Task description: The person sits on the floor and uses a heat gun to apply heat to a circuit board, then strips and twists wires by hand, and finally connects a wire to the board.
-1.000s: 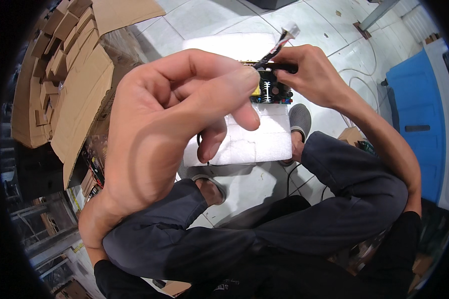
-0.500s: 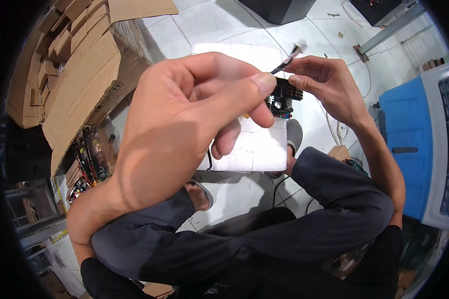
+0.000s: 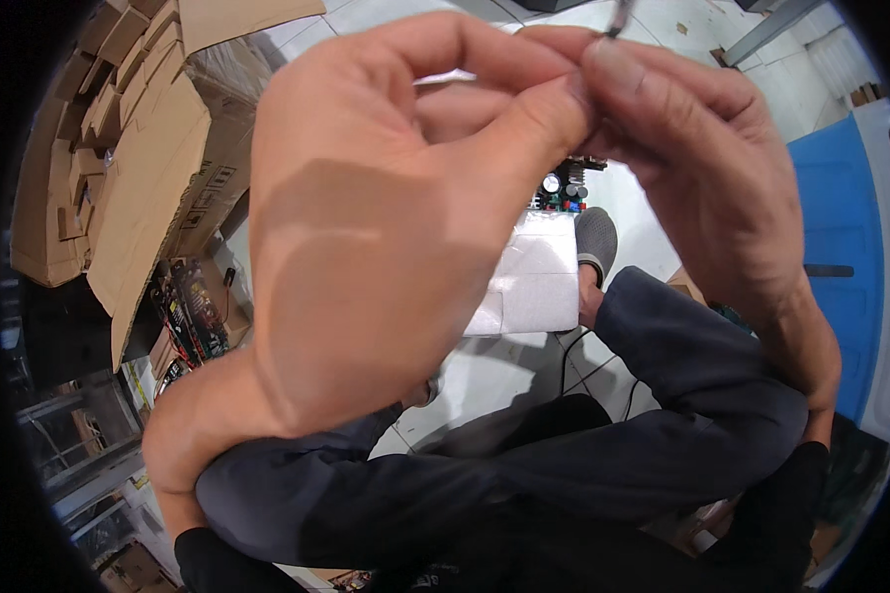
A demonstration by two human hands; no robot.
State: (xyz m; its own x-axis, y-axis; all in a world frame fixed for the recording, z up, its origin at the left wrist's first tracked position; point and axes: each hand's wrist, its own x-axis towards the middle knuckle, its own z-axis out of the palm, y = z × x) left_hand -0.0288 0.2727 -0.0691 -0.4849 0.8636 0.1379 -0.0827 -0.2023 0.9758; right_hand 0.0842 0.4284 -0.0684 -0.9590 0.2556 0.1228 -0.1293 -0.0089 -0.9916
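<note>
At the far left, a big cardboard box (image 3: 163, 188) stood open, packed with small brown cardboard pieces (image 3: 124, 74). Just below it, a low carton (image 3: 230, 316) held circuit boards (image 3: 188, 306) and some red wiring. The left hand (image 3: 386, 217) was raised, its fingertips meeting the right hand's; whether its grip had closed on anything was hidden, so I could not tell. Beyond the hands, a green board (image 3: 566, 190) lay on white foam (image 3: 539, 282), partly covered. The right hand (image 3: 707, 158) pinched a blurred dark cable (image 3: 620, 18), whose end stuck up past the thumb. Rightmost stood a blue plastic panel (image 3: 841, 212).
</note>
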